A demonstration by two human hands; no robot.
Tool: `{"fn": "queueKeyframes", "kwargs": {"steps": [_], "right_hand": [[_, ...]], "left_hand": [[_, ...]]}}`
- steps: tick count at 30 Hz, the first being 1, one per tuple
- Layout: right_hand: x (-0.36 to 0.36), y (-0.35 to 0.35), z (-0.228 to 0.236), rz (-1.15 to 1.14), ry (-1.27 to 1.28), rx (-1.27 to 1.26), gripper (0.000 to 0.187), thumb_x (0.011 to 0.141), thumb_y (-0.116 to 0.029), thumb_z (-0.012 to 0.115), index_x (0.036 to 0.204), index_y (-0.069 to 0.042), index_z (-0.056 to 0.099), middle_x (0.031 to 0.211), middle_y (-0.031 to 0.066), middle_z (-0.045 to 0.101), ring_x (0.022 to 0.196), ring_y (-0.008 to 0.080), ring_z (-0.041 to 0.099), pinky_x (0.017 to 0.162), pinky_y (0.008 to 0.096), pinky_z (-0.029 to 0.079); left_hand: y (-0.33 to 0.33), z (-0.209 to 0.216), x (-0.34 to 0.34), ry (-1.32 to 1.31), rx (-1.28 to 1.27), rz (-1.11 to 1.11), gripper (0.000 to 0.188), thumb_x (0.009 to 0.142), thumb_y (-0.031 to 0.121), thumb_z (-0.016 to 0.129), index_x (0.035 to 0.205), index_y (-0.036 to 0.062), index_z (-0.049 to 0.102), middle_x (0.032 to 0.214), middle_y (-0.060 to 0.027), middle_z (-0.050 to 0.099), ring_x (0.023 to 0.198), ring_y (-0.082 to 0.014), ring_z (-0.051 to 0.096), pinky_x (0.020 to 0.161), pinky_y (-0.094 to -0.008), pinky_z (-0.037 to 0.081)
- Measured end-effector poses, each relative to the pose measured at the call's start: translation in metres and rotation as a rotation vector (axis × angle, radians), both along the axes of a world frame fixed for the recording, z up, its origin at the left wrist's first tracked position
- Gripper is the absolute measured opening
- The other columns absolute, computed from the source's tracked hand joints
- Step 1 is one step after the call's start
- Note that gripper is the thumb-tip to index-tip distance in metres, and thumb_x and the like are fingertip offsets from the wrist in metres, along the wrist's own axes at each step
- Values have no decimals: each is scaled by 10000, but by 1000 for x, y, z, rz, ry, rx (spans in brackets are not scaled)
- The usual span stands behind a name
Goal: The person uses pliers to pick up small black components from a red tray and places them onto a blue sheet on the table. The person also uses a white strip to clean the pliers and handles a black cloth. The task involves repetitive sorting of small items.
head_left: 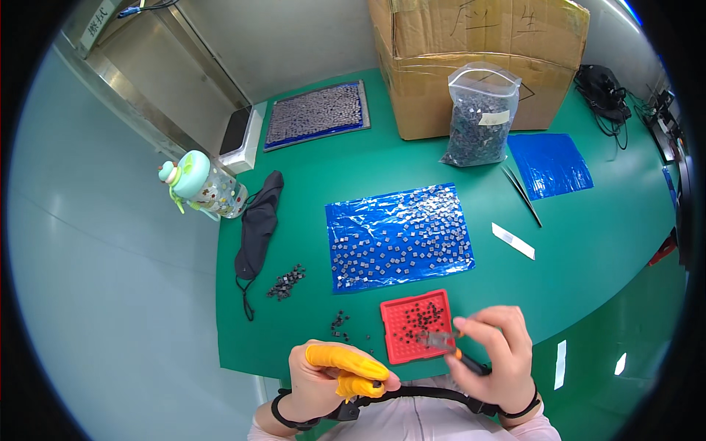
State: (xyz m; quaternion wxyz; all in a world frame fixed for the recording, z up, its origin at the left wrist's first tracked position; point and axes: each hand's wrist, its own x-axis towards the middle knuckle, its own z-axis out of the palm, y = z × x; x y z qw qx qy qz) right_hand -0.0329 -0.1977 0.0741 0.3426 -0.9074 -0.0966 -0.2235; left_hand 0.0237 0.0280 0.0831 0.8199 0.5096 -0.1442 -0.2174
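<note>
Left hand (331, 371) pinches a dark part (377, 384); right hand (504, 356), curled round pliers (440, 340), has the tray (387, 336) just left of it. Best keep the pinch steady, pliers' tips well controlled.

Blurred pliers (459, 354) slant over a red tray (389, 336) holding black pieces (425, 317).

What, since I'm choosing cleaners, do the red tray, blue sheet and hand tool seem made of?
Red tray: probably moulded plastic, semi-matte; evenly coloured, with a dimpled floor.
Blue sheet: likely thin plastic film, glossy; it shows glare and creases.
Hand tool: grey colour suggests a metal head, black-and-orange colouring a plastic or rubber handle; blur hides finish.
</note>
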Motion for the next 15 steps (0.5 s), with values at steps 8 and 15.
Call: {"fn": "queueKeyframes", "kwargs": {"steps": [8, 15], "right_hand": [[-4, -13, -41, -59, 286, -266, 367, 699, -172, 734, 1028, -66, 612, 970, 66, 539, 934, 218, 517, 843, 420, 340], [-8, -14, -50, -69, 288, -268, 362, 718, -178, 720, 1045, -69, 609, 998, 73, 525, 991, 230, 501, 882, 450, 309]], "left_hand": [[8, 28, 53, -915, 1111, 173, 189, 665, 0, 751, 848, 36, 719, 769, -99, 695, 585, -178, 650, 532, -243, 508], [6, -16, 138, -1161, 1334, 52, 143, 708, 68, 714, 841, 15, 701, 779, -137, 665, 661, -274, 643, 614, -322, 528]]}}
